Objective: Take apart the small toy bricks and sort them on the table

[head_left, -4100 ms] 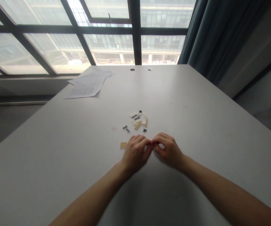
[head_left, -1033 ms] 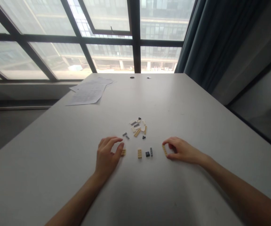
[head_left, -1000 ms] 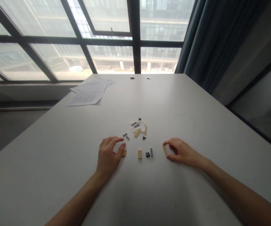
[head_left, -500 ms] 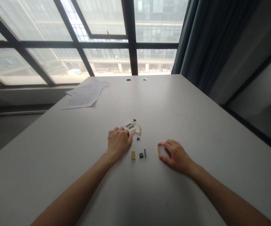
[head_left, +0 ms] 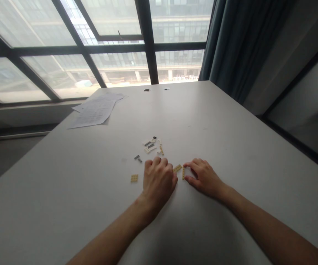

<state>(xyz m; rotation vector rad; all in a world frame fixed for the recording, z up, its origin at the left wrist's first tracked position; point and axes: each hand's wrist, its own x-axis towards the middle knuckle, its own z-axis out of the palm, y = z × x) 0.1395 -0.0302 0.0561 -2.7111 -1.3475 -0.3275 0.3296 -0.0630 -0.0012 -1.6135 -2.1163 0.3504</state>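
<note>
My left hand (head_left: pixel 160 178) is closed, low over the table, with a tan toy-brick plate (head_left: pixel 177 168) sticking out past its fingertips to the right. My right hand (head_left: pixel 204 176) pinches a narrow tan strip plate (head_left: pixel 183 173) between thumb and index finger, standing lengthwise on the tabletop. The far ends of the two tan pieces are close together; whether they touch I cannot tell. Left of my left hand lie a squarish tan plate (head_left: pixel 134 178) and two small grey pieces (head_left: pixel 137 157). The spot under my left hand is hidden.
Beyond my left hand is a loose pile of white, grey and tan toy bricks (head_left: pixel 150 145), with a small black piece (head_left: pixel 155 137) at its back. Paper sheets (head_left: pixel 94 112) lie far left on the white table (head_left: pixel 216 228). A window and dark curtain (head_left: pixel 239 44) stand behind.
My left hand has moved right and nearer from the pile, bringing a tan plate and covering where several small pieces lay. The squarish tan plate and two grey pieces are now uncovered. My right hand keeps its pinch.
</note>
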